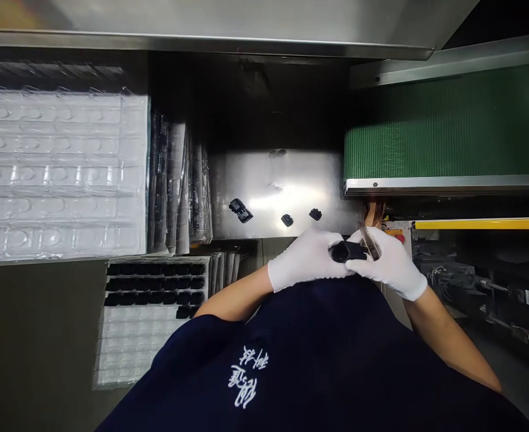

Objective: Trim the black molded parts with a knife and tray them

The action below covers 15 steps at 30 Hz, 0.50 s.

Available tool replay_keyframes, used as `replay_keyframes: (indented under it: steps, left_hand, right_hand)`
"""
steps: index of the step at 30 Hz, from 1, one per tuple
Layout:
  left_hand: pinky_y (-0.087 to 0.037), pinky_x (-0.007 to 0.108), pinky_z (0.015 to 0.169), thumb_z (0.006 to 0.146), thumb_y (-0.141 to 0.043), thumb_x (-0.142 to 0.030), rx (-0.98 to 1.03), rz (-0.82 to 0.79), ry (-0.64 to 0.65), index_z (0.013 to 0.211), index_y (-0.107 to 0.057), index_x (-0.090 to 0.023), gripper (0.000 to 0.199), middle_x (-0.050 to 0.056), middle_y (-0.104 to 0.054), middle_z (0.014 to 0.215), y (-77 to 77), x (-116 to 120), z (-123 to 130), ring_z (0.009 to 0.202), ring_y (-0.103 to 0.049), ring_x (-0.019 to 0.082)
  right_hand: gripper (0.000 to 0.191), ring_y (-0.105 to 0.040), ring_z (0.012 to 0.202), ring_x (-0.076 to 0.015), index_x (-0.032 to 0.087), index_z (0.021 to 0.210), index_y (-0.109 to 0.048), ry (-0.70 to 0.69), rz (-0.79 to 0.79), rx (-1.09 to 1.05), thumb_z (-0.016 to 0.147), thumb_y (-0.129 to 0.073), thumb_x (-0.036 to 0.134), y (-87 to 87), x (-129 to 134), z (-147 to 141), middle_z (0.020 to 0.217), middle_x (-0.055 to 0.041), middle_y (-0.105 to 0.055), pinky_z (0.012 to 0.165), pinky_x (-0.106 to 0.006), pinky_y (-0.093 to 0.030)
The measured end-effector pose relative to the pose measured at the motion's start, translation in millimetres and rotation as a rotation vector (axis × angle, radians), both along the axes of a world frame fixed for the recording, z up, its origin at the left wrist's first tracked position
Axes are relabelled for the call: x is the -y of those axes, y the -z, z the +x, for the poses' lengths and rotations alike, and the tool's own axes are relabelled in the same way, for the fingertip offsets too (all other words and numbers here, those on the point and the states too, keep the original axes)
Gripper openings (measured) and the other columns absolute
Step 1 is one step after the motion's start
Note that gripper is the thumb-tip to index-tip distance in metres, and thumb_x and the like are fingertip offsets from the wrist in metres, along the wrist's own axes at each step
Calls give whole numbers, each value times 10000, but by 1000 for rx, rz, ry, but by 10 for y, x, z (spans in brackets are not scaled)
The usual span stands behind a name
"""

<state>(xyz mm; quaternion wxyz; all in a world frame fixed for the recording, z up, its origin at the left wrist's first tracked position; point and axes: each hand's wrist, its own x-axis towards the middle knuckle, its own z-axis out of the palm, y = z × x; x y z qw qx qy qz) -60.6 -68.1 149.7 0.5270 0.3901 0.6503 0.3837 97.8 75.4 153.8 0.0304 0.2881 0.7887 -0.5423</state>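
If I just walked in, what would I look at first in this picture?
You'd probably see the white-gloved left hand and right hand first, low in the middle, holding a black part between them. Just above them, small black pieces lie on a shiny steel plate. A green conveyor belt stretches across the right side, and clear plastic trays fill the left.
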Motion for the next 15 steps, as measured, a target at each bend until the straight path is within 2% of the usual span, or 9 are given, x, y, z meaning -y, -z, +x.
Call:
replay_keyframes:
  steps: [3, 6, 8, 10, 12, 15]
  left_hand:
    - [-322, 268, 591, 739, -775, -380, -73, 11, 9, 640, -466, -198, 372, -35, -508, 639, -3, 77, -50, 629, -475, 128]
    - [-399, 277, 627, 732, -816, -419, -74, 52, -89, 725, -520, -203, 366, -17, -555, 721, 29, 135, -37, 685, -524, 151]
    - [-495, 312, 741, 681, -863, -380, -51, 179, -200, 840, -568, -205, 378, 25, -614, 894, 80, 136, 14, 834, -596, 191]
    - [-532, 377, 939, 638, -888, -298, 15, 337, -256, 999, -612, -205, 463, 89, -624, 1155, 147, 98, 82, 1066, -628, 245]
    - [-485, 420, 1102, 636, -892, -251, 114, 431, -235, 1103, -643, -212, 530, 120, -582, 1342, 216, 36, 146, 1253, -596, 280]
    - [-413, 426, 1209, 697, -886, -270, 268, 454, -186, 1043, -708, -210, 394, 107, -611, 1385, 286, -42, 195, 1379, -545, 292]
  right_hand:
    - [436, -566, 663, -174, 212, 839, -684, -47, -45, 5, 679, -892, 560, 17, 26, -49, 734, -1, -628, 617, -310, -475]
    - [424, -612, 726, -192, 202, 857, -715, 63, -178, -63, 659, -923, 514, 67, 72, -47, 801, -19, -675, 670, -324, -507]
    - [433, -649, 771, -210, 199, 878, -730, 177, -351, -136, 655, -927, 513, 126, 129, -36, 841, -29, -706, 718, -343, -541]
    - [457, -678, 809, -225, 198, 918, -742, 253, -502, -180, 653, -928, 521, 194, 203, -32, 873, -35, -726, 767, -366, -568]
    - [491, -699, 882, -248, 199, 962, -746, 280, -577, -179, 653, -925, 535, 256, 277, -35, 930, -44, -742, 828, -390, -583]
    - [539, -696, 1011, -282, 210, 1003, -738, 265, -560, -178, 676, -889, 611, 309, 331, -9, 1018, -56, -742, 900, -413, -583]
